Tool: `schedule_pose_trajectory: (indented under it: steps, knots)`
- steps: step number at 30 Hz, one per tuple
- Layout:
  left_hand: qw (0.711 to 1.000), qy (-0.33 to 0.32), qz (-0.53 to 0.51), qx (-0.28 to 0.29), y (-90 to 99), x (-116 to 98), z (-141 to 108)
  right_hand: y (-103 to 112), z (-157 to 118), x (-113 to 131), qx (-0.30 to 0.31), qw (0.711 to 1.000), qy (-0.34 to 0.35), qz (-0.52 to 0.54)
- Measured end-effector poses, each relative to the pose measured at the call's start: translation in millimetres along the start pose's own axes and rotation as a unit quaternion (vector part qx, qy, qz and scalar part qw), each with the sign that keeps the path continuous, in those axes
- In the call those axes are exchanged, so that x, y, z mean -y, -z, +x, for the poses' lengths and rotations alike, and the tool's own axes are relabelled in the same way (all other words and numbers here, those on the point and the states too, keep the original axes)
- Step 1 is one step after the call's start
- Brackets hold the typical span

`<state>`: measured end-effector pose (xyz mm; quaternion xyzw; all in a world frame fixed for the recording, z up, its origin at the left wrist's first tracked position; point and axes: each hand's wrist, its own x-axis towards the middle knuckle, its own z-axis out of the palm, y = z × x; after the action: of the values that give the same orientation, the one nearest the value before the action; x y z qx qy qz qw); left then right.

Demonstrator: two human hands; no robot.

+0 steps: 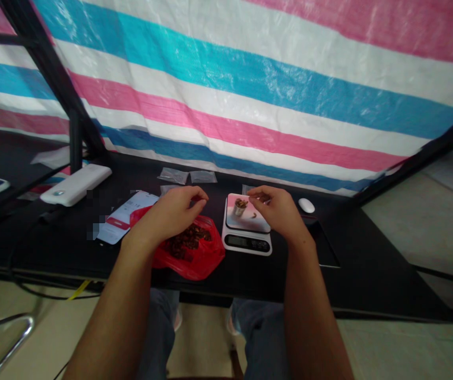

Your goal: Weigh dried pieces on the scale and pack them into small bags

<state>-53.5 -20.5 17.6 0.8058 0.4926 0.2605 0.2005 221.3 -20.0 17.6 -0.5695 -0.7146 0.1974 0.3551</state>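
Right hand (274, 210) low over the platform of a white digital kitchen scale (247, 243), fingers drawn into a narrow pinch; a small brown bit shows at the fingertips (263, 198), though whether it is gripped cannot be told. Left hand (166, 217) above a crumpled red plastic bag (206, 258), fingers curled inward, narrow, nothing clearly held. On the glossy scale platform (248, 214) stands a small metal cup (240, 210), upright, its mouth heaped with brown pieces; one loose brown piece (254, 215) lies just beside it. More dark brown pieces (186, 241), rough and irregular, lie in a pile in the open bag, right beside the scale. Handling note: with pieces this small, a low fingertip pinch close to the cup seems steadiest, and strays are less likely to scatter. Clear small plastic bags (173, 176) lie flat beyond the hands. Nearby on the black tabletop (372, 279): a white power bank (76, 184), a white computer mouse (306, 206), and a red-and-white printed card (125, 221), partly blurred. Striped woven tarpaulin (250, 105) in pink, white and blue hangs behind
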Motion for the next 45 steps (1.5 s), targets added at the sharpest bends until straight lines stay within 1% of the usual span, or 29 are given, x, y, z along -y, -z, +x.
schedule_pose_trajectory:
  steps: [2, 4, 7, 9, 11, 15, 20, 22, 23, 27, 29, 32, 35, 45]
  knots:
    - [1.000, 0.001, 0.001, 0.001, -0.1, 1, 0, 4, -1, -2, -0.006, 1.000, -0.008, -0.005]
    - [1.000, 0.000, 0.002, 0.000, -0.1, 1, 0, 8, -3, -5, 0.013, 0.999, -0.028, -0.037]
    - [1.000, 0.000, 0.006, 0.001, -0.4, 2, 0, 11, -6, -10, 0.086, 0.990, -0.073, -0.086]
    - [1.000, -0.001, 0.009, 0.001, -1.0, 2, 0, 11, -8, -11, 0.128, 0.983, -0.094, -0.090]
    - [1.000, -0.003, 0.009, 0.001, -1.8, 1, 1, 9, -8, -11, 0.147, 0.980, -0.096, -0.096]
    - [1.000, -0.006, 0.010, 0.004, -2.4, 0, 1, 7, -7, -7, 0.159, 0.974, -0.082, -0.139]
    - [1.000, 0.000, 0.007, 0.006, -1.4, 0, 1, 10, -9, -5, 0.185, 0.969, -0.079, -0.147]
    - [1.000, 0.002, 0.008, 0.007, -1.0, -1, 0, 11, -10, -4, 0.175, 0.973, -0.076, -0.129]
    - [1.000, 0.003, 0.009, 0.008, -0.8, -1, 1, 12, -10, -3, 0.161, 0.978, -0.071, -0.115]
    - [1.000, 0.000, 0.008, 0.010, -1.2, -2, 1, 9, -5, 1, 0.067, 0.995, -0.042, -0.061]
    - [1.000, -0.006, 0.008, 0.012, -1.9, -2, 2, 3, -2, 2, 0.042, 0.997, -0.037, -0.052]
    - [1.000, -0.012, 0.006, 0.016, -3.0, -2, 1, -6, 4, 2, 0.041, 0.998, -0.036, -0.039]
    - [1.000, -0.011, 0.008, 0.016, -3.5, -2, 1, -12, 7, 2, 0.041, 0.998, -0.034, -0.021]
    - [1.000, -0.009, 0.007, 0.022, -6.6, -1, 3, -6, 5, 11, 0.057, 0.998, -0.011, -0.028]
